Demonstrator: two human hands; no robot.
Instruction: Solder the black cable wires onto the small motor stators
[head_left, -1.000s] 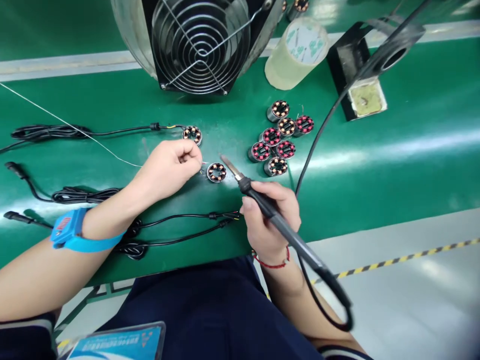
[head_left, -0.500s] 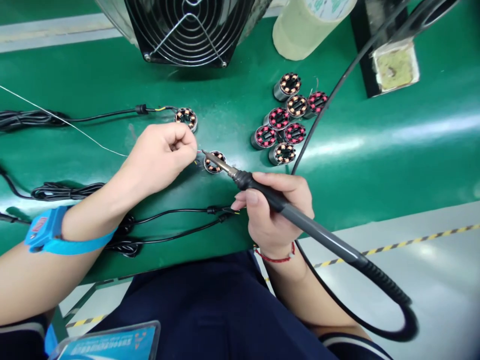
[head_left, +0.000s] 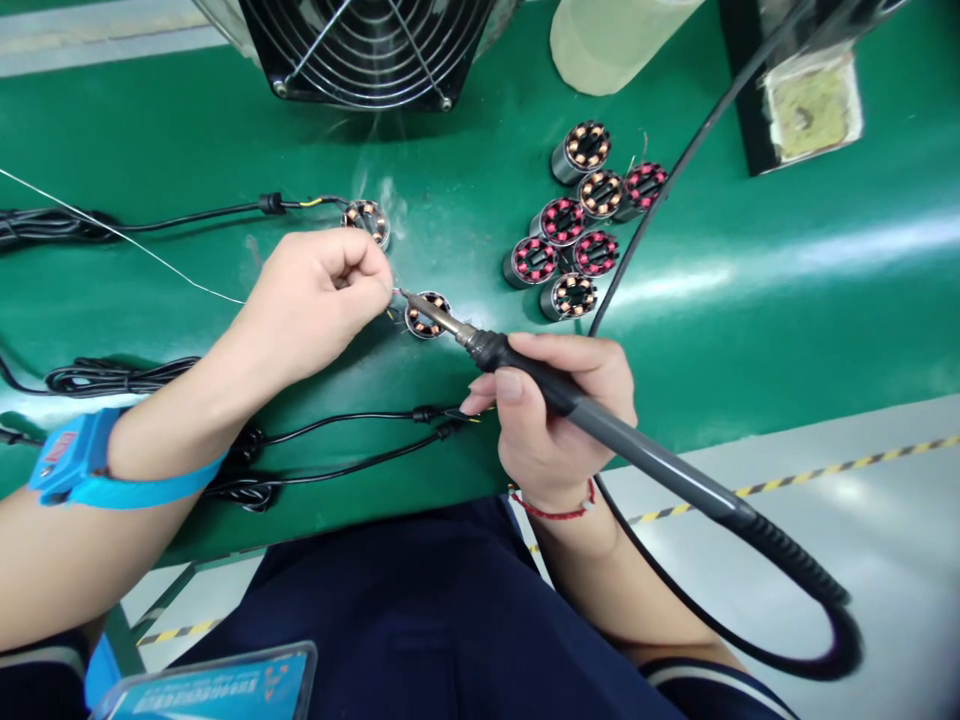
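Soldering iron (head_left: 656,453), clamped in the right hand (head_left: 551,445), has swung leftward over the stator (head_left: 418,324) beside the left hand's fingertips (head_left: 371,292), pinched on thin wire (head_left: 187,281) so close that a slip could burn them.

tabletop (head_left: 750,350): smooth, glossy | fan guard (head_left: 410,38): shiny metal | soldering iron handle (head_left: 652,450): smooth plastic | sponge (head_left: 814,105): rough, matt

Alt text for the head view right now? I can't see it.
Right hand holds a soldering iron, its tip near the pinched left hand, by a coil. Seven more coils cluster to the right; a fan stands beyond.
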